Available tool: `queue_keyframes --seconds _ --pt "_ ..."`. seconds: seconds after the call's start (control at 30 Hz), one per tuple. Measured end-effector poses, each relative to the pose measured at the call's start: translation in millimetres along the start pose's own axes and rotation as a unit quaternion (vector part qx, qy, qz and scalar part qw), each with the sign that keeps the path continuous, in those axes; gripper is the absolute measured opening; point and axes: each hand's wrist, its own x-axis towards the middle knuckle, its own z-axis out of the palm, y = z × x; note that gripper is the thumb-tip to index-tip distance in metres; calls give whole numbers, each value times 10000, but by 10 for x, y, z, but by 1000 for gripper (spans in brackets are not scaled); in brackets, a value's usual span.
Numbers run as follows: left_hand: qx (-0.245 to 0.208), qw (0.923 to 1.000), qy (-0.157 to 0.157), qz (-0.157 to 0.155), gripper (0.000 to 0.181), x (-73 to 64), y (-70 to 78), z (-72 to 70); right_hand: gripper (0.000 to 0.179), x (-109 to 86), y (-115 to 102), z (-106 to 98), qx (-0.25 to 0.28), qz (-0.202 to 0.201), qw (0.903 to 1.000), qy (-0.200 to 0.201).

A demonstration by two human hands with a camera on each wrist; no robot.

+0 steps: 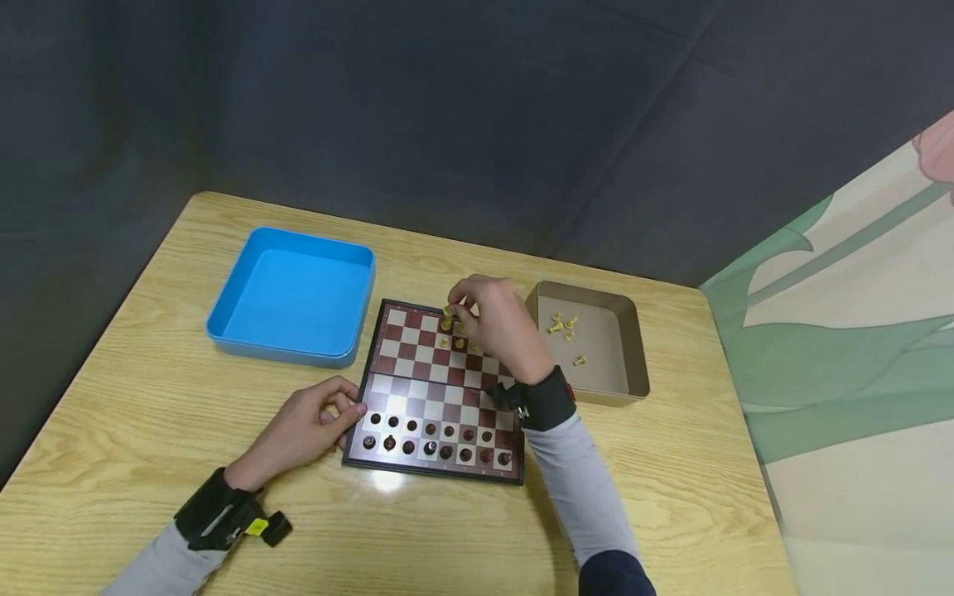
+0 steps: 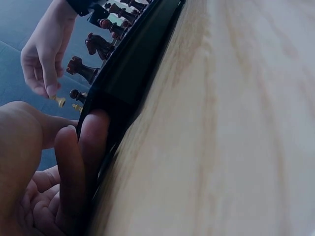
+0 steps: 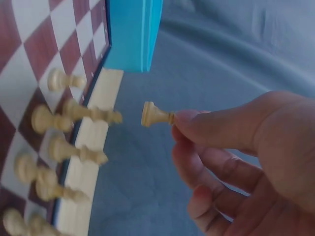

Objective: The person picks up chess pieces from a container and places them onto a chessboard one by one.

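- Blue tray (image 1: 289,300): left on the bench (image 1: 671,463).
- Left hand (image 1: 301,424): lower left of centre, clamped on the chessboard's left edge; light, steady pressure seemed best, sparing standing pieces a jolt.
- Chessboard (image 1: 406,386): centre; dark pieces (image 1: 408,448) along its lower side, pale pieces (image 3: 45,119) near its upper; border marks too small to read.
- Held pale piece (image 3: 153,115): over the board's upper edge, base free; best lowered upright, clear of neighbours.
- Right hand (image 1: 493,324): thumb and fingertips together on that piece's top.
- Tan box (image 1: 605,331): right, with loose pale pieces (image 1: 556,328); no brand legible.
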Motion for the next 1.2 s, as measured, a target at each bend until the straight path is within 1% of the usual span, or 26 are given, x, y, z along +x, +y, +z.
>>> queue_keyframes --seconds 0.2,0.47,0.57,0.67,0.83,1.2 --pt "-5 10000 35 62 30 -8 11 1 10 75 -15 138 61 -74 9998 -156" --pt "4 10000 10 1 29 -8 31 -12 13 141 26 276 125 -159 9990 -405" --pt "31 10000 -5 7 29 -8 29 -12 12 159 53 326 164 -164 9986 -484" --pt "-38 10000 -28 39 30 -15 31 -4 10 162 80 369 235 -115 9982 -541" --pt "-63 10000 -26 56 31 -19 42 -4 9 155 103 401 352 -46 9979 -542" --pt "-11 10000 -20 37 31 -17 31 -5 9 143 111 395 384 -146 9977 -546"
